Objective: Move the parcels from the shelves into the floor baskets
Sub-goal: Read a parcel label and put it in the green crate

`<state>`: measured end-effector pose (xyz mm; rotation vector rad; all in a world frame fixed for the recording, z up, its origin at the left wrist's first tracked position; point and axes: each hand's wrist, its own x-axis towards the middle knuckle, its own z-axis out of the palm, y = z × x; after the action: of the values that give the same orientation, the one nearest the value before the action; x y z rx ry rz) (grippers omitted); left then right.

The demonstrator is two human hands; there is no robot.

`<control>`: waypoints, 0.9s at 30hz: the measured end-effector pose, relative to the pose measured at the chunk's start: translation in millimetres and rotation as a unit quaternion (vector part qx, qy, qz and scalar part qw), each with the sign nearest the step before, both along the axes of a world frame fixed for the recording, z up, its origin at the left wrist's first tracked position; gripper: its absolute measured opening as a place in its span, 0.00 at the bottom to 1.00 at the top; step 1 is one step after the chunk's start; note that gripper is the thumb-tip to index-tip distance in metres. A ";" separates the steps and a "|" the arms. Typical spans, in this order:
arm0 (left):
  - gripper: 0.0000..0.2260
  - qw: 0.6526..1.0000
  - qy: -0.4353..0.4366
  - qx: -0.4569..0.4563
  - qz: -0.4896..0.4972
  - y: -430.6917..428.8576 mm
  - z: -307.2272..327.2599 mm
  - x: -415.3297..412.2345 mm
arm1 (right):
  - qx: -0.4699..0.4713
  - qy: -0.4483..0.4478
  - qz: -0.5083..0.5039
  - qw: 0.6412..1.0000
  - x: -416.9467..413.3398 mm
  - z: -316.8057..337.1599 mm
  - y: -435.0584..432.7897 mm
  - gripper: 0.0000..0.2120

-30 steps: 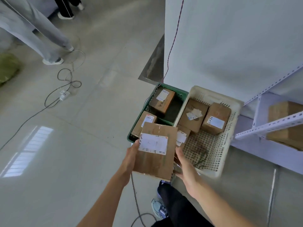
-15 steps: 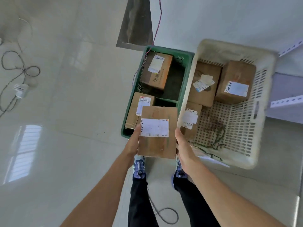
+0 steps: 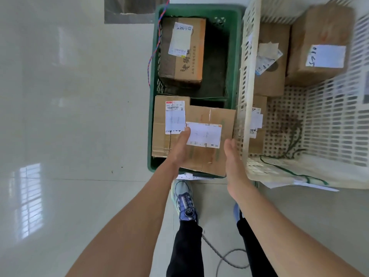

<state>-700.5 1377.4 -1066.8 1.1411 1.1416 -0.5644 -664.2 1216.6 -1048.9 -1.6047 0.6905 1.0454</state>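
Nearest, two dark trouser legs stand on the pale floor [image 3: 69,120], a blue shoe [image 3: 184,200] shows between the bare forearms, and a grey cable [image 3: 225,258] loops behind the feet. Both arms reach forward and down. The left hand [image 3: 180,148] holds the parcel [image 3: 203,158] at its left edge, thumb laid on top beside the white label [image 3: 203,134], its fingers hidden beneath. The right hand [image 3: 232,156] is flat, fingers straight, with its palm against the parcel's right edge. The hands are thus apart, with the parcel between them. The parcel sits level over the near end of the green basket [image 3: 196,10], its left side overlapping a second parcel [image 3: 159,126] that lies in the basket's near left corner; whether it rests there I cannot tell. Farther in the same basket stands a taller box [image 3: 183,56], and a red and blue cord [image 3: 157,41] trails down the left wall. Just right, touching the green basket, is the white basket [image 3: 246,76], holding three boxes: one [image 3: 257,136] behind its near left wall, one [image 3: 271,80] farther back, and one [image 3: 319,33] in the far right, blurred. Loose papers [image 3: 299,183] poke from under the white basket's near edge.
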 end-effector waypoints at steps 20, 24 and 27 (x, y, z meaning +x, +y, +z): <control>0.28 0.996 0.032 0.085 -0.013 -10.9 -56.0 46.8 | -0.076 -0.040 0.024 0.996 54.4 -83.3 18.7 0.37; 0.22 0.992 0.041 0.106 -0.060 -14.5 -59.9 46.6 | -0.083 -0.043 0.031 0.995 51.6 -89.0 20.2 0.38; 0.24 0.990 0.045 0.116 -0.072 -16.4 -66.3 47.4 | -0.094 -0.055 0.042 0.993 48.0 -90.4 21.8 0.41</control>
<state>-653.1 1361.1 -1133.1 1.4191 1.2325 -0.6104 -616.2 1238.4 -1139.3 -1.8536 0.6675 0.9666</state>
